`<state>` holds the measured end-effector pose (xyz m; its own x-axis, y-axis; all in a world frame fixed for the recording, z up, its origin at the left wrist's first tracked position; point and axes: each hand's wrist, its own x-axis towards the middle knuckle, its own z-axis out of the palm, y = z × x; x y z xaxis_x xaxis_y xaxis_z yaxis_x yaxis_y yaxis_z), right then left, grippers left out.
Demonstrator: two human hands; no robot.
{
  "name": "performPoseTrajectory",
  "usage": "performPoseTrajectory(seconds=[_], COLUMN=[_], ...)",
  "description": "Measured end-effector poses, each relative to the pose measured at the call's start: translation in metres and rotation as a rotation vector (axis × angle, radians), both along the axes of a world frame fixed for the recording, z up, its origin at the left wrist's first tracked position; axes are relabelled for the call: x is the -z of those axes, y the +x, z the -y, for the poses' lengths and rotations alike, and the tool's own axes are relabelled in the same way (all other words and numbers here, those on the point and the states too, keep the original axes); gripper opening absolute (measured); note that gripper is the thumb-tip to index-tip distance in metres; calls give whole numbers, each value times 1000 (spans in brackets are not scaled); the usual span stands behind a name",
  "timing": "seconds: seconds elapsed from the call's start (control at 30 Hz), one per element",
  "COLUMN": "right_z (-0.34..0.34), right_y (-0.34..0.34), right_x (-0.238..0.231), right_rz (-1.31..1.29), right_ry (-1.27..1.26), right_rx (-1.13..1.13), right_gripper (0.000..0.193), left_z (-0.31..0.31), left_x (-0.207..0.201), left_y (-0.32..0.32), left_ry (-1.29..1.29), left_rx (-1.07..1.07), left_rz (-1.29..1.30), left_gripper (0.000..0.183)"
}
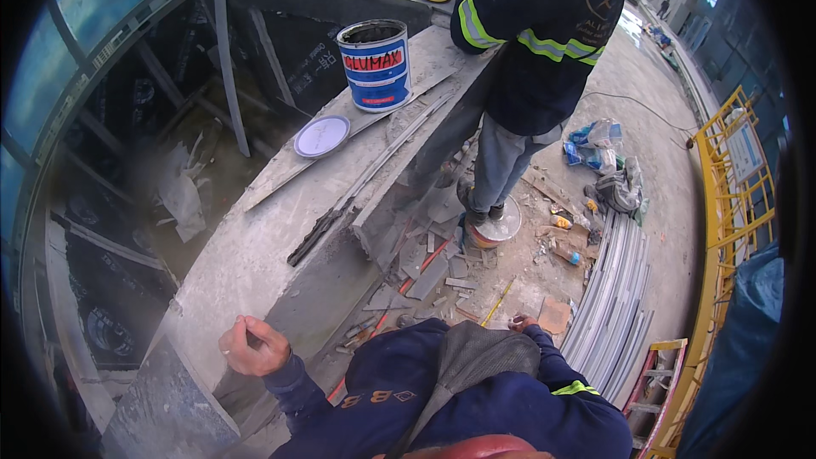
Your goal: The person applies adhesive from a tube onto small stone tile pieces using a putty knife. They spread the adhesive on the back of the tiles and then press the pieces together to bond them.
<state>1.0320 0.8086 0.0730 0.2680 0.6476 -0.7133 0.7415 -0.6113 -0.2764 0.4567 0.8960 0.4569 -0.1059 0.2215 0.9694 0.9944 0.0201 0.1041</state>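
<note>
Close to ledge (pixel 246 276) edge, left hand (pixel 262 352)

The person's two bare hands show in the lower half of the view. The left arm (pixel 297 387), in a navy sleeve, is bent and reaches up and outward to the left. The left hand (pixel 257 348) is raised with its fingers curled and their tips drawn close to the thumb. The right arm (pixel 571 365) is bent in front of the torso (pixel 382 374). The right hand (pixel 523 323) shows only partly past its cuff; its grip is unclear.
</note>
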Motion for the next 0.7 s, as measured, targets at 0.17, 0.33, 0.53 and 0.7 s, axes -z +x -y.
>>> performPoseTrajectory(seconds=[0.17, 0.33, 0.53, 0.7], right_z=[-15, -22, -21, -21], right_y=[-3, -15, -18, -17], right_x=[-17, -38, -44, -40], right_rz=[9, -9, 1, -23], right_ry=[20, -44, -3, -3], right_rx=[33, 118, 100, 136], right_gripper=[50, 49, 48, 48], left_z=[-3, -3, -3, -3], left_x=[1, 1, 1, 2], left_y=[1, 1, 1, 0], left_ry=[10, 0, -1, 3], left_rx=[5, -3, -2, 1], left_rz=[13, 9, 12, 8], left_gripper=[10, 11, 11, 11])
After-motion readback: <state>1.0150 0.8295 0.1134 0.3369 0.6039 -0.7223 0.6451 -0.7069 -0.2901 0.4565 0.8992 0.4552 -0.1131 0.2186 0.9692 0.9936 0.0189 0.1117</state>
